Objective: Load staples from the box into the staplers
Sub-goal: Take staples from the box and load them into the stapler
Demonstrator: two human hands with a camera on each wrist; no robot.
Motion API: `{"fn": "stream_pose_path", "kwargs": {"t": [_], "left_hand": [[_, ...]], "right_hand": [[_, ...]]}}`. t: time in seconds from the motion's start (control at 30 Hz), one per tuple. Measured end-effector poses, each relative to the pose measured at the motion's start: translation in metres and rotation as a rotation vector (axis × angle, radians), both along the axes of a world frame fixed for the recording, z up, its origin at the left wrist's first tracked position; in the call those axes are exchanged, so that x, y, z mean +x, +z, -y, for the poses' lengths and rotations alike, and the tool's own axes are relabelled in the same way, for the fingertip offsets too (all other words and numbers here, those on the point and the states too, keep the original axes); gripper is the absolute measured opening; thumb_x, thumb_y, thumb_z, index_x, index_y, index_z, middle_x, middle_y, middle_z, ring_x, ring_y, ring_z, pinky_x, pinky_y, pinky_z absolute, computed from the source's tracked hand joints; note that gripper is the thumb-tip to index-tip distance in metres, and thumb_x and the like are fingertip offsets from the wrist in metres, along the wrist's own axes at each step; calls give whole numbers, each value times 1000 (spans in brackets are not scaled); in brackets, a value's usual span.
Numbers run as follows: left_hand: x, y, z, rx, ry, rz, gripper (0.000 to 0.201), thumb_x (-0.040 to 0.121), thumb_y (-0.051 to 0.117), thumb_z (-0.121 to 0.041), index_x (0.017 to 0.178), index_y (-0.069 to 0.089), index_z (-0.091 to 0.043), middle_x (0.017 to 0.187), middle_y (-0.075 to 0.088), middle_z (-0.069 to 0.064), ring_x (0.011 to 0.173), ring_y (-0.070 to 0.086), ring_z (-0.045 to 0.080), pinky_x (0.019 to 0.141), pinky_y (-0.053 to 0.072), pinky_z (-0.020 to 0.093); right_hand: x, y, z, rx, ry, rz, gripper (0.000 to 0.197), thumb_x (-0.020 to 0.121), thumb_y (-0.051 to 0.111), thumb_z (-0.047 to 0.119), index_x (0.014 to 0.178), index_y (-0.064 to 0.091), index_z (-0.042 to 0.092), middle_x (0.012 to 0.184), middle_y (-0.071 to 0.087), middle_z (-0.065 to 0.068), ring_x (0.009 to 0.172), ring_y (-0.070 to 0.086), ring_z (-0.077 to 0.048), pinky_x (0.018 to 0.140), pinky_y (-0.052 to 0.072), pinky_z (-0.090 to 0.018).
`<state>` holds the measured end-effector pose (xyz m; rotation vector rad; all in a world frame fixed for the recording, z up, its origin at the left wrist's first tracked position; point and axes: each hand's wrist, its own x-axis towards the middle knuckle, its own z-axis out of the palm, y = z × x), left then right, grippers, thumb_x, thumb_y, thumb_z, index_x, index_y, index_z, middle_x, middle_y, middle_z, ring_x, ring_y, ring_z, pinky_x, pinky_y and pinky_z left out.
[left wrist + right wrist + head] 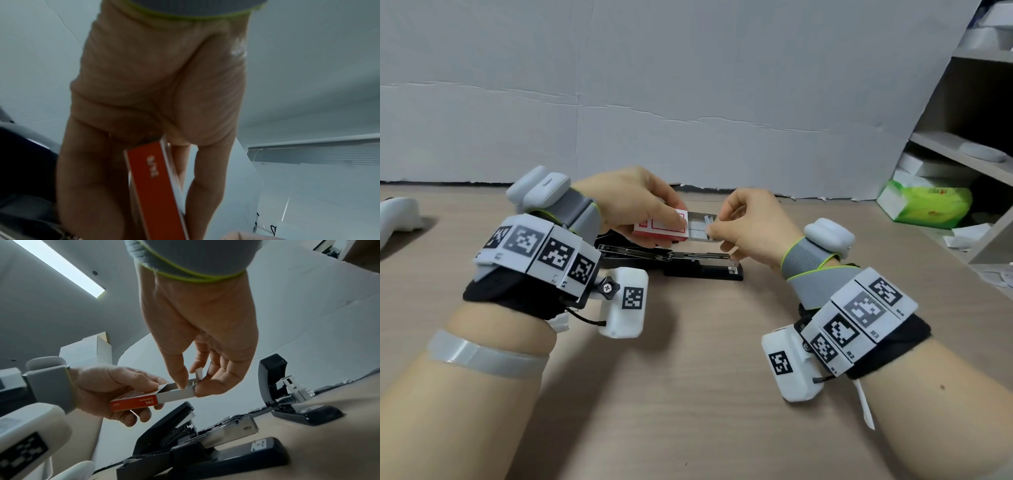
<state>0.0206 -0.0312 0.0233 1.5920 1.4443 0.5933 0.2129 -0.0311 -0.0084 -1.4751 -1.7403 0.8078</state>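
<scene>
My left hand (650, 209) grips a red staple box (659, 229) above the wooden table (688, 342). The box's grey inner tray (700, 229) is slid out to the right, with staple strips lying in it. My right hand (719, 228) reaches into the tray, and thumb and forefinger pinch a staple strip (199, 373) that tilts up out of it. In the right wrist view the left hand (115, 386) holds the box (135, 402) by its sleeve. Below both hands a black stapler (688, 265) lies opened, its metal channel (232, 426) exposed. A second opened black stapler (287, 395) stands further right.
A shelf unit (962, 154) stands at the right with a green tissue pack (924, 205) on its lowest level. A white object (397, 216) lies at the table's far left. A grey board (688, 85) closes off the back.
</scene>
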Motion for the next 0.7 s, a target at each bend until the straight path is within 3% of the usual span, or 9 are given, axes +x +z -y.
{"fn": "stream_pose_path", "kwargs": {"t": [0.13, 0.23, 0.3, 0.43, 0.5, 0.6, 0.7], "left_hand": [[2, -4, -1, 31, -10, -146, 14, 76, 80, -21, 88, 73, -19, 84, 76, 8, 68, 70, 20, 64, 54, 30], [6, -8, -2, 23, -42, -148, 11, 77, 76, -15, 85, 69, -17, 84, 75, 12, 76, 71, 27, 71, 56, 37], [9, -9, -1, 11, -61, -106, 11, 80, 71, -9, 88, 68, -15, 83, 74, 12, 77, 70, 28, 75, 56, 40], [12, -8, 1, 6, -80, -58, 18, 85, 60, 0, 98, 68, -10, 79, 73, 12, 61, 68, 20, 52, 54, 26], [13, -8, 2, -45, -94, -10, 19, 88, 56, 3, 103, 65, -4, 81, 74, 19, 58, 71, 21, 48, 56, 27], [13, -9, 2, -93, -104, 30, 19, 90, 54, 3, 108, 60, 0, 92, 74, 26, 76, 74, 31, 62, 62, 38], [14, -9, 2, -101, -109, 25, 19, 90, 53, 3, 109, 58, 0, 97, 73, 28, 93, 71, 42, 80, 59, 54]], "right_hand": [[0, 2, 3, 46, 17, 79, 14, 75, 68, 7, 79, 57, 15, 62, 52, 3, 57, 65, -24, 52, 60, -39], [-1, 5, 4, 114, 33, 150, 12, 72, 63, 10, 77, 59, 20, 51, 46, 9, 61, 70, -29, 57, 60, -51], [-1, 7, 4, 135, 41, 192, 12, 72, 62, 11, 78, 59, 22, 50, 48, 8, 62, 72, -29, 59, 60, -51], [-2, 7, 4, 143, 45, 228, 18, 68, 59, 19, 84, 57, 27, 68, 67, -3, 71, 71, -30, 64, 60, -49], [-3, 6, 5, 149, 57, 253, 21, 63, 56, 23, 83, 55, 29, 74, 69, -5, 83, 68, -32, 69, 59, -50], [-1, 5, 3, 152, 82, 313, 22, 69, 62, 15, 88, 57, 25, 73, 66, -2, 85, 64, -31, 72, 58, -49], [0, 5, 0, 197, 52, 409, 21, 73, 66, 16, 89, 55, 25, 79, 59, 1, 90, 57, -29, 80, 52, -43]]}}
